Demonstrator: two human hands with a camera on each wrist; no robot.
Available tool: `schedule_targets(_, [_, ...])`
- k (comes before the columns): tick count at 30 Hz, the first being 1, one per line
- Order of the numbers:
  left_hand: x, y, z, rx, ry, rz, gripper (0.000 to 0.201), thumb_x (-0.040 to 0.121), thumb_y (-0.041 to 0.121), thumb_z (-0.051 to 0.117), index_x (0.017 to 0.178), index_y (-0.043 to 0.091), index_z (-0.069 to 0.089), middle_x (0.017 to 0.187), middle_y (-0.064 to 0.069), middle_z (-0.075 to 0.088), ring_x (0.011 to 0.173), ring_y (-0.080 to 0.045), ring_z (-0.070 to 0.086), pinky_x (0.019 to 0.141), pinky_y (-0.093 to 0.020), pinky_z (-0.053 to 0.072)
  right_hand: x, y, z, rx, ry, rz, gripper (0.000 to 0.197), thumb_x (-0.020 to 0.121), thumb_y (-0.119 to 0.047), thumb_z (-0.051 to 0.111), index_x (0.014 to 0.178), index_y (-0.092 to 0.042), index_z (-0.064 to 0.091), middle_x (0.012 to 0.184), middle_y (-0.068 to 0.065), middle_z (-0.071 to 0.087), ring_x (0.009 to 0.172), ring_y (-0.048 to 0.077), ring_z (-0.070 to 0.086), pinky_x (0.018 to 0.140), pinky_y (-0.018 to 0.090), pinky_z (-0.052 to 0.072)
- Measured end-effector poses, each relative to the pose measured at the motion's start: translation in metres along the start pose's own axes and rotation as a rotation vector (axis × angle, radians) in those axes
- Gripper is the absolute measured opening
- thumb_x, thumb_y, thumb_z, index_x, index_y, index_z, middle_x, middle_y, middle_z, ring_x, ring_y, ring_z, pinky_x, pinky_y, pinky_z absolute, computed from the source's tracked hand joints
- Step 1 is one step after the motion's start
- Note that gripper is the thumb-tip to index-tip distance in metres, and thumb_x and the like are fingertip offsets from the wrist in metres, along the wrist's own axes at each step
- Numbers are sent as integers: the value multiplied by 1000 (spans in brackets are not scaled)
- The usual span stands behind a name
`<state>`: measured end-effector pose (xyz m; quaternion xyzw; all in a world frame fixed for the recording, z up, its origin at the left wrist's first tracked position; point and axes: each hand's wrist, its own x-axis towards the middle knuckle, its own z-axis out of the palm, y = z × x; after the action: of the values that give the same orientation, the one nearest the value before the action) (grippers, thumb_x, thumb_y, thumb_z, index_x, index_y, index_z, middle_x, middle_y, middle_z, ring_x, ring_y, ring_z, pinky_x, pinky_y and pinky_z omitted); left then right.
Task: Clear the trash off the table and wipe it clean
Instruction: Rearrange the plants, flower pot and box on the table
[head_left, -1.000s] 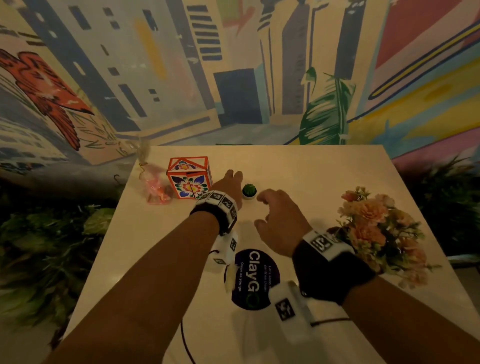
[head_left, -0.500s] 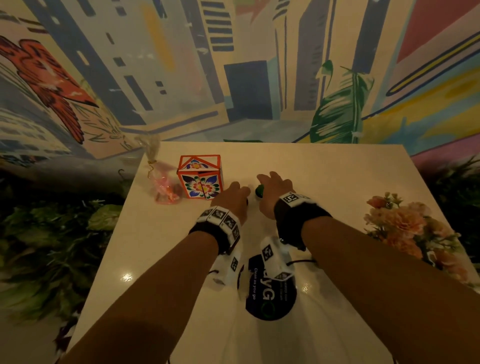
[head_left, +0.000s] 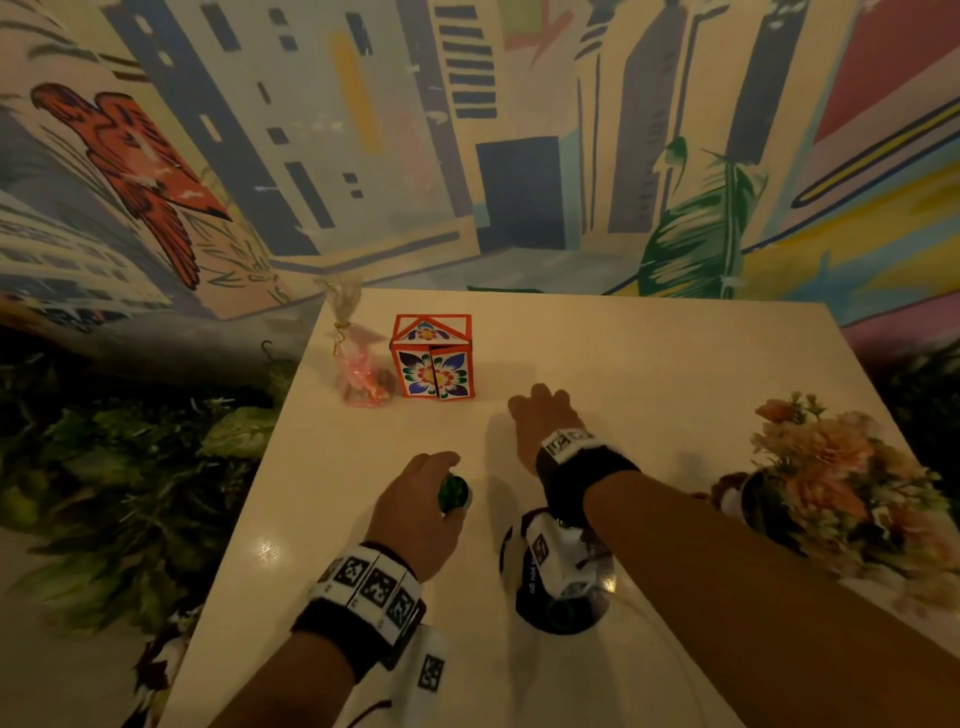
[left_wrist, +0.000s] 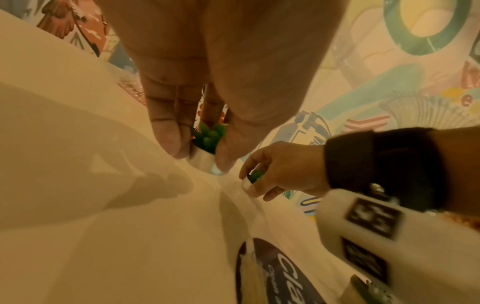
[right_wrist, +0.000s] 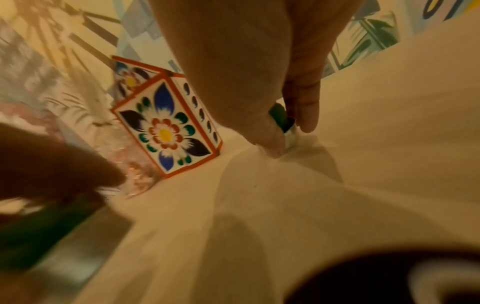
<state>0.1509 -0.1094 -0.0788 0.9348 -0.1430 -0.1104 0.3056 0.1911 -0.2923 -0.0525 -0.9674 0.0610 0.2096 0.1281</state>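
Two tiny white pots of green succulents are on the cream table (head_left: 649, 364). My left hand (head_left: 452, 486) pinches one small succulent pot (head_left: 453, 492) between fingers and thumb near the table's middle; the left wrist view shows that left hand (left_wrist: 197, 154) round the pot (left_wrist: 207, 142). My right hand (head_left: 540, 400), farther out, covers the second pot in the head view. In the right wrist view my right hand (right_wrist: 291, 135) has thumb and fingers curled round this second pot (right_wrist: 281, 119), which rests on the table. The second pot (left_wrist: 253, 178) also shows in the left wrist view.
A floral orange-edged box (head_left: 434, 358) and a cellophane bag of pink sweets (head_left: 358, 369) stand at the far left. A flower bouquet (head_left: 841, 478) sits at the right edge. A round black sticker (head_left: 561, 618) lies under my right wrist. Leafy plants border the table's left side.
My left hand has drawn back toward me with a succulent pot in its fingers. My right hand has reached forward from near the bouquet and closed round the other pot.
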Motion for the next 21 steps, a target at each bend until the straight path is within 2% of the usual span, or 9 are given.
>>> schedule_targets(4, [3, 11, 8, -30, 1, -69, 54, 86, 21, 66, 136, 19, 45, 132, -1, 53, 113, -21, 56, 96, -28, 45, -54, -5, 22, 103, 21, -30, 52, 82, -4, 55, 130, -12, 37, 133, 11, 37, 122, 32, 35, 97, 40, 40])
schedule_targets(9, [7, 35, 28, -34, -74, -22, 55, 84, 19, 67, 135, 20, 47, 130, -2, 55, 113, -21, 56, 97, -29, 45, -104, 16, 51, 39, -14, 28, 53, 84, -17, 59, 130, -15, 34, 133, 8, 37, 123, 33, 34, 96, 39, 44])
schedule_targets(12, [8, 52, 42, -20, -138, 22, 58, 82, 19, 68, 135, 22, 46, 130, -2, 55, 115, -21, 55, 99, -30, 44, -109, 33, 56, 46, -4, 96, 59, 83, -19, 62, 133, -18, 32, 135, 5, 36, 124, 32, 36, 93, 39, 46])
schedule_targets(15, [5, 67, 53, 10, -179, 45, 58, 84, 17, 66, 137, 22, 44, 132, -1, 54, 116, -19, 54, 99, -27, 42, -110, 44, 56, 100, 29, 135, 57, 87, -22, 57, 137, -20, 29, 138, 4, 38, 125, 31, 37, 93, 41, 47])
schedule_targets(21, [0, 78, 65, 42, -205, 61, 60, 82, 16, 66, 137, 23, 43, 128, 0, 55, 113, -19, 56, 97, -27, 45, -111, 54, 58, 148, 56, 88, 48, 90, -20, 51, 136, -19, 35, 137, 5, 43, 125, 31, 38, 93, 42, 46])
